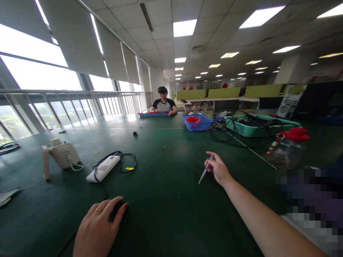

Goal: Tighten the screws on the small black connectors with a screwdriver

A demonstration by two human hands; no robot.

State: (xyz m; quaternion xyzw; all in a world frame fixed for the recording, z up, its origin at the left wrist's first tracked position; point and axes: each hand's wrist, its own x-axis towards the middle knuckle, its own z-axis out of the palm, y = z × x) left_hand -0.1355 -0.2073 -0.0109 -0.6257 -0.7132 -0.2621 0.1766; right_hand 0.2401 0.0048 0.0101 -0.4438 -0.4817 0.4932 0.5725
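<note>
My left hand [98, 226] is low over the green table [166, 167], its fingers curled round a small black object [116, 210] that is mostly hidden. A black cable [66, 242] runs out from under that hand towards the bottom edge. Farther right, my right hand [218, 169] grips a slim screwdriver [205, 173] with a clear handle. Its tip points down and to the left, over bare table. Beyond my left hand lies a white power bank or power strip [104, 168] with a black cord looped beside it.
At left stand a cream bottle-like container [64, 154] and a pinkish upright piece [46, 163]. A blue basket [198, 125], a green basket [249, 127] of cables and a red-lidded jar [288, 150] are at right. Across the table sits a person [163, 103] behind a blue tray [152, 114].
</note>
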